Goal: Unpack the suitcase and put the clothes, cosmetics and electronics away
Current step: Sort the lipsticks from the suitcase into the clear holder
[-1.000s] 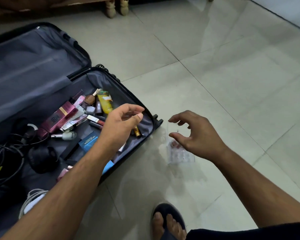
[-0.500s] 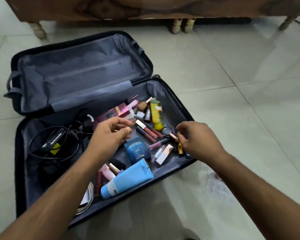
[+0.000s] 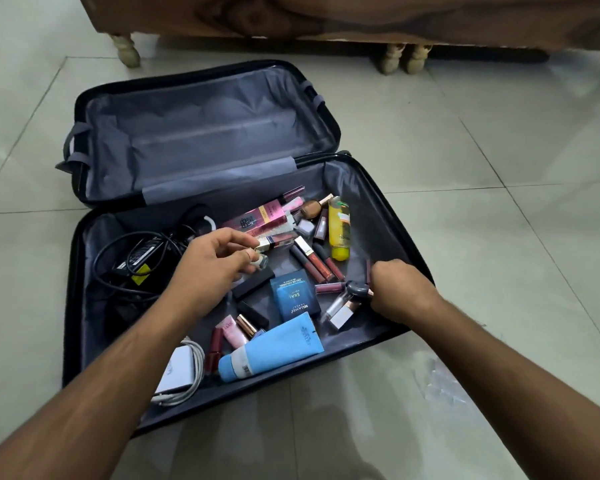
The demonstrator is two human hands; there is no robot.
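The open dark hard-shell suitcase [image 3: 388,216] lay on the pale tiled floor [image 3: 499,202] before me, its lid half behind the packed half. In the packed half, the tangle of black cables [image 3: 132,258] sat left, the yellow bottle [image 3: 339,228] at the back right, the blue squeeze tube [image 3: 274,348] nearest me, the white charger with coiled cord [image 3: 181,375] to its left. Behind the suitcase stood the brown wooden furniture [image 3: 326,15].

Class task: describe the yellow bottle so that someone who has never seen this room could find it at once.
Find the open suitcase on the tiled floor. In its nearer half, at the far right of the cosmetics, lies the yellow bottle: the only clear yellow thing there, and bigger than the slim lipstick tubes beside it.
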